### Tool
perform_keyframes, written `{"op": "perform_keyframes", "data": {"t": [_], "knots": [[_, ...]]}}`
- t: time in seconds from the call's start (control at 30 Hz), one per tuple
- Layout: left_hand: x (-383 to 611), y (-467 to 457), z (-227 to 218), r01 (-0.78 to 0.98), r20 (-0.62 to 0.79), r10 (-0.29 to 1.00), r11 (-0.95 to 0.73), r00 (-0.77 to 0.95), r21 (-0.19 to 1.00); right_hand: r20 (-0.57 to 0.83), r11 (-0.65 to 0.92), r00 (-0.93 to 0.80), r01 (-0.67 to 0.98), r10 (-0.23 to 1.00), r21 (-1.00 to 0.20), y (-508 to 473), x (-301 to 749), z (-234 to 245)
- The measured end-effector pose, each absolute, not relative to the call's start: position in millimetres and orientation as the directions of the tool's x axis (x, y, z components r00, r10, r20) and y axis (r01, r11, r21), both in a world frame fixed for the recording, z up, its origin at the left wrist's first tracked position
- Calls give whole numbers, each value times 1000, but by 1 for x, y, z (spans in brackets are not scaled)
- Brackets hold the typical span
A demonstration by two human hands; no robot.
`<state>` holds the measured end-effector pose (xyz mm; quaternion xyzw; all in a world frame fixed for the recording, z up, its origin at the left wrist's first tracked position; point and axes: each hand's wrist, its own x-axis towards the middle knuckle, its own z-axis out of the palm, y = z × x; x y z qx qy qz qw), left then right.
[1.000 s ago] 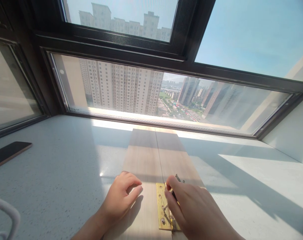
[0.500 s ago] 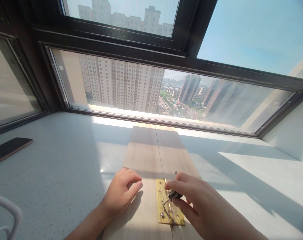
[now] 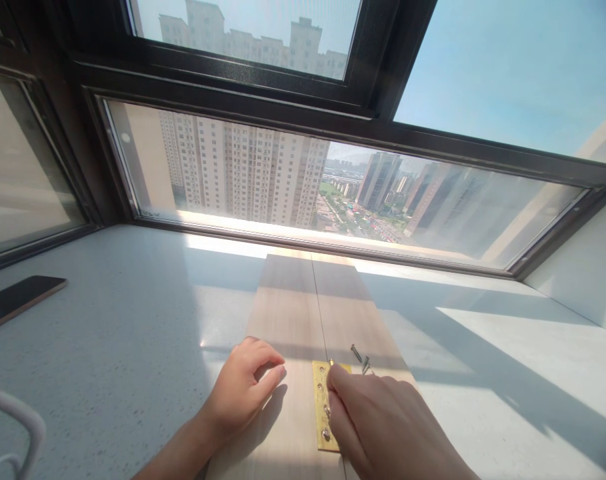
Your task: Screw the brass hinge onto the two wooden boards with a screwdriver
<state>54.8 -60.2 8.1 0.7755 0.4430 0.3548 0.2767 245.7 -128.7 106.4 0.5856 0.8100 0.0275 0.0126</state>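
Note:
A brass hinge (image 3: 319, 400) lies open across the seam between two pale wooden boards (image 3: 293, 300). One screw (image 3: 326, 434) sits in the lower hole of its left leaf, and another screw (image 3: 327, 412) stands just above it. My right hand (image 3: 383, 423) is closed over the hinge's right leaf. The short screwdriver seen in it half a second ago is now hidden by the fingers. My left hand (image 3: 247, 383) rests on the left board with thumb and forefinger apart, holding nothing.
Loose screws (image 3: 357, 353) lie on the right board beyond my right hand. A phone (image 3: 23, 300) lies at the left of the white speckled sill (image 3: 133, 333). A white curved tube (image 3: 23, 417) stands at the lower left. The window frame (image 3: 333, 243) borders the far side.
My right hand has turned over, its back now covering the screwdriver and the hinge's right leaf. More of the loose screws shows. My left hand has stayed put.

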Motion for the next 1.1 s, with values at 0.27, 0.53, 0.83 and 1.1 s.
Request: {"op": "perform_keyframes", "data": {"t": [0.27, 0.53, 0.83, 1.1], "knots": [[55, -60, 8, 488, 312, 885, -453, 345, 746, 122, 362, -365, 931, 923, 46, -132, 245, 97], [55, -60, 8, 488, 317, 883, -459, 347, 743, 137, 278, -263, 955, 955, -104, -130, 247, 106], [55, -60, 8, 488, 317, 881, -462, 351, 741, 155, 294, -302, 953, 941, 73, -134, 245, 96], [55, -60, 7, 483, 329, 876, -472, 353, 737, 225, 339, -288, 912, 931, -233, -129, 242, 101]]}}
